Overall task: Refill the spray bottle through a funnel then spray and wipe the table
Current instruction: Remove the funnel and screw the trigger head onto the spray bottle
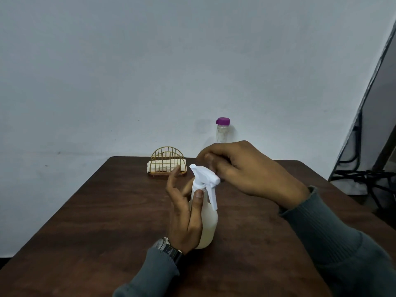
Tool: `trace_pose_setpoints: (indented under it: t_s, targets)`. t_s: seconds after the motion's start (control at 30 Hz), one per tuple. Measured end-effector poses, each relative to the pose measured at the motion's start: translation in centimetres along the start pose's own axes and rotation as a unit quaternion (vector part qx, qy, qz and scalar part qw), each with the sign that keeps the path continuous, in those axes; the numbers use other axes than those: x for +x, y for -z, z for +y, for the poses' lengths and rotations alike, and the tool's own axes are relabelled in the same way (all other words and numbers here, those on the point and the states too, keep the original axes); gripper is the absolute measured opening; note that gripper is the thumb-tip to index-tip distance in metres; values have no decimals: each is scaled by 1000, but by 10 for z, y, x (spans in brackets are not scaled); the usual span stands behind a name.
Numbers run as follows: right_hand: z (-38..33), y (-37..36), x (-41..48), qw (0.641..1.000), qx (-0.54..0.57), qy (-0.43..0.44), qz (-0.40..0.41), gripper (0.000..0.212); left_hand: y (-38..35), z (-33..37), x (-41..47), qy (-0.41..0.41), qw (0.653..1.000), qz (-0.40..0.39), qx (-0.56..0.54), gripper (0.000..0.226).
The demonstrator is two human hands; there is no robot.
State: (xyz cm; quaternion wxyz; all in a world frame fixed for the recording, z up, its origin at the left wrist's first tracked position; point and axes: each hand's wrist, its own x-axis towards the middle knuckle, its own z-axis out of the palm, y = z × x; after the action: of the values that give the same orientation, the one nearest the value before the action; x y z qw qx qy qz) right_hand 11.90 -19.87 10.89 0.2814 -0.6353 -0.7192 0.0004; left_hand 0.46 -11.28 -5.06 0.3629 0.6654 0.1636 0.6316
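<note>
- From the head camera, the only view: the spray bottle stands upright on the brown counter, near the middle and close to the person, where both hands reach it easily.
- The left hand grips the bottle's body from the side. Its thumb lies up the neck just under the collar, and the forefinger sticks out loosely behind. I take this hold to be a brace, so the bottle cannot turn or tip while the top is worked.
- The white spray head is seated on the neck, so the bottle is not yet open for filling.
- The right hand hovers over the head, fingers curled together against the end above the trigger lever. Whether they actually pinch that end I cannot tell, as the knuckles hide the contact. It looks set to twist the head.
- A clear bottle with a purple cap stands at the back by the wall, capped and partly hidden behind the right hand. It is likely the refill supply.
- A gold wire holder with folded white cloths sits at the far edge, out of the way until wiping.
- I see no funnel anywhere.
</note>
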Motion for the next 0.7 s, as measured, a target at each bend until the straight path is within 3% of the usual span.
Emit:
trace_pose_setpoints:
  t_s: [0.1, 0.17, 0.3, 0.6, 0.7]
  targets:
    - [1, 4, -1, 994, -56, 37, -87, 59, -2, -1, 1, 15, 1000, -7, -8, 65]
    - [0, 0, 0, 990, -69, 53, -107, 53, -1, -3, 1, 21, 1000, -4, -20, 67]
    - [1, -6, 1, 991, -121, 37, -39, 17, -2, 1, 2, 12, 1000, -3, -14, 72]
    - [-10, -23, 7, 984, -165, -30, 68, 39, 0, -10, 3, 36, 998, -12, -42, 71]
    - [-6, -25, 6, 989, -97, -57, 97, 43, -1, -15, 3, 31, 998, -17, -51, 71]
